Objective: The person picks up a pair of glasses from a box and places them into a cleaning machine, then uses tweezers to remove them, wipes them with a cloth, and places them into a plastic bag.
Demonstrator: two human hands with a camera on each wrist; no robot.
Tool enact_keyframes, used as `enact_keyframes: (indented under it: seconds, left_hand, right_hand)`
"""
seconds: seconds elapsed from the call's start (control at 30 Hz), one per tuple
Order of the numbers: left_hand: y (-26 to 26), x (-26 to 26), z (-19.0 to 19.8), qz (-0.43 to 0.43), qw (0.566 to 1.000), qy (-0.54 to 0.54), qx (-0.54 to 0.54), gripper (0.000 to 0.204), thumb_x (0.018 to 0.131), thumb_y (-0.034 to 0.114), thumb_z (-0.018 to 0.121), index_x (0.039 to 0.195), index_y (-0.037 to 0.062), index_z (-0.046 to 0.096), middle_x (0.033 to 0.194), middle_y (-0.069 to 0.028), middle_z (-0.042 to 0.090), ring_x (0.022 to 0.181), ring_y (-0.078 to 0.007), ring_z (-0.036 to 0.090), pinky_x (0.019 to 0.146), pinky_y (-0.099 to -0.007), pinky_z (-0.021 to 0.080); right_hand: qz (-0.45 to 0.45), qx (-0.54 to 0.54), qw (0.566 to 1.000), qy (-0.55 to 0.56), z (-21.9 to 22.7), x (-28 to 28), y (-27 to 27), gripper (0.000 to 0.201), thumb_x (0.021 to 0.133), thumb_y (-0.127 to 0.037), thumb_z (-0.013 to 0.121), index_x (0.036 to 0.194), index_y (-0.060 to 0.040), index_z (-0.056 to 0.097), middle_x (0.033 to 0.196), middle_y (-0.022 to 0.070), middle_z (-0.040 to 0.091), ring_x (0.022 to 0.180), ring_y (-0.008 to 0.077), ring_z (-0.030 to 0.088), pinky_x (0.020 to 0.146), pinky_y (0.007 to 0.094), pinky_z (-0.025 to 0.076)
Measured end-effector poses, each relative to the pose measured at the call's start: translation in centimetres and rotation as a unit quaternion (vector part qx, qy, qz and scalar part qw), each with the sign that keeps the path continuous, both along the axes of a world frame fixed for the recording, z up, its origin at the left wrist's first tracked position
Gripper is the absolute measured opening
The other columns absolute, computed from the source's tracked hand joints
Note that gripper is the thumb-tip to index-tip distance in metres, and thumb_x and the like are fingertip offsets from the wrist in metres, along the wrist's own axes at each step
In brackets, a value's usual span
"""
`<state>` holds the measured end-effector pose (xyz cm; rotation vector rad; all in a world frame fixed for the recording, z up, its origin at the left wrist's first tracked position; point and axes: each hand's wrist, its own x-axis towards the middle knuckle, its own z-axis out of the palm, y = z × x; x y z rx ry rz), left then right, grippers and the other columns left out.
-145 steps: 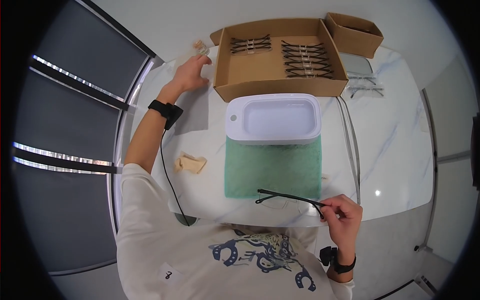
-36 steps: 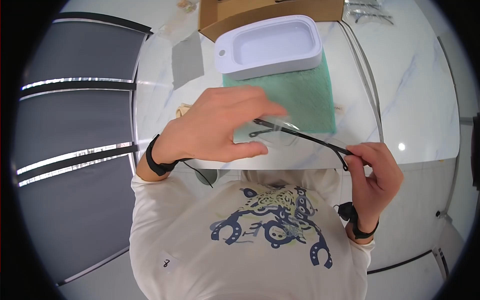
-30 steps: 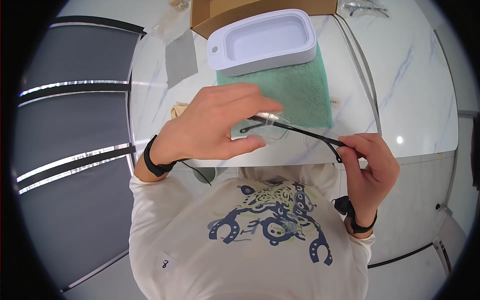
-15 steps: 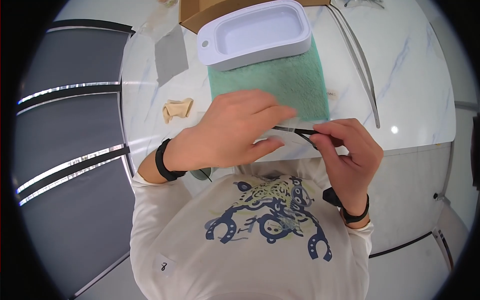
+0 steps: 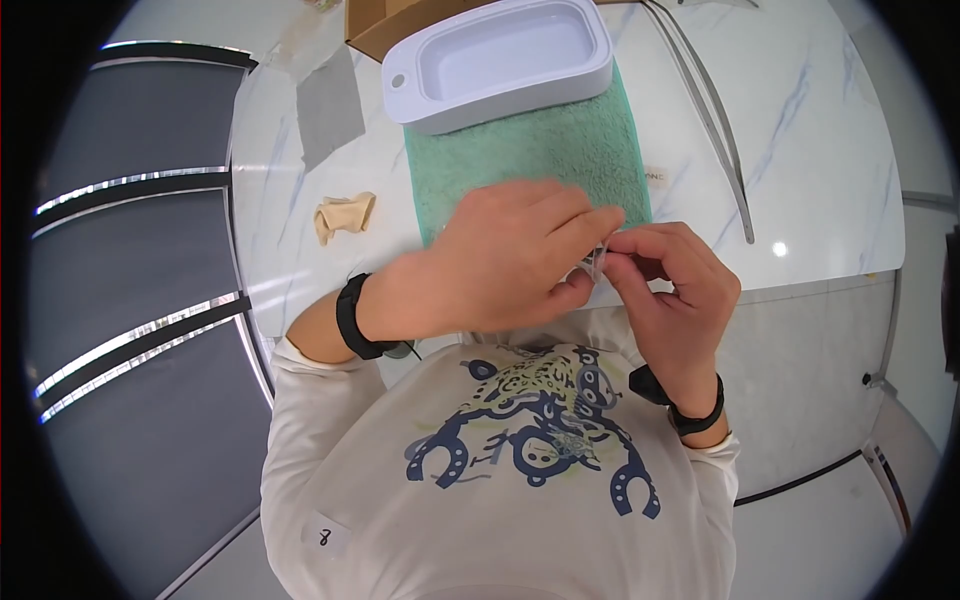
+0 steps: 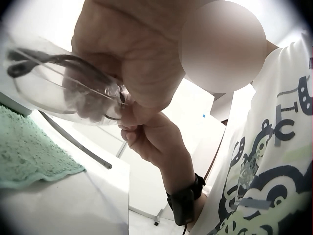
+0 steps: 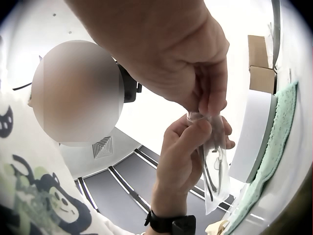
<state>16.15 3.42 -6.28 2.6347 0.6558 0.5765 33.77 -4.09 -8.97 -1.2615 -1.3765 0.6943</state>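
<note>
My left hand (image 5: 520,260) grips a clear plastic bag (image 7: 222,188) just in front of the green towel. Inside the bag lies a pair of eyeglasses (image 6: 58,59) with dark temples, whose tips point away from my right hand. My right hand (image 5: 680,285) meets the left and pinches the near end of the bag between thumb and fingers. In the head view my left hand hides most of the bag and glasses; the wrist views show them running out past the left fingers.
A white oblong basin (image 5: 430,112) stands on the green towel (image 5: 500,160), with a cardboard box (image 5: 372,35) behind it. To the left lie a grey cloth (image 5: 330,110) and a crumpled beige cloth (image 5: 345,215). A grey strap-like cord (image 5: 715,130) crosses the table on the right.
My left hand came from the back left and now holds the bag. The right hand moved left, sliding the glasses into the bag, and now pinches its end. The head view tilted down.
</note>
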Motion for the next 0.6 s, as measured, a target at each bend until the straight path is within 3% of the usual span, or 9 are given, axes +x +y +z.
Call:
enact_keyframes:
  seconds: [0.27,0.43,0.6]
  left_hand:
    - [-0.2,0.0,-0.9,0.001,1.0,-0.007,0.022,0.063,0.064,0.009,0.079,0.125,0.0034,0.064,0.084,-0.0065,0.065,0.071,-0.0251,0.064,0.059,-0.0348,0.051]
    - [-0.2,-0.1,-1.2,0.011,1.0,0.003,-0.008,0.08,0.067,0.013,0.082,0.141,0.0014,0.051,0.082,-0.0076,0.065,0.069,-0.0263,0.064,0.059,-0.036,0.051]
    - [-0.1,-0.1,-1.5,0.011,1.0,0.004,-0.015,0.088,0.07,0.016,0.084,0.148,0.0021,0.045,0.081,-0.008,0.066,0.068,-0.0256,0.064,0.057,-0.0356,0.05]
  right_hand:
    - [0.016,-0.02,1.0,0.012,-0.5,0.0,-0.2,0.014,0.08,0.0,0.079,0.093,-0.0009,0.072,0.087,0.0076,0.071,0.07,0.0154,0.071,0.06,0.025,0.057]
    - [0.029,-0.045,0.998,0.041,-0.5,0.1,-0.7,0.024,0.081,-0.003,0.08,0.102,-0.0017,0.069,0.086,0.0071,0.071,0.07,0.0146,0.071,0.062,0.0256,0.056]
    - [0.036,-0.028,0.998,0.031,-1.4,-0.1,-0.9,0.02,0.08,0.0,0.08,0.093,-0.003,0.065,0.084,0.0052,0.069,0.068,0.0144,0.071,0.06,0.0246,0.055]
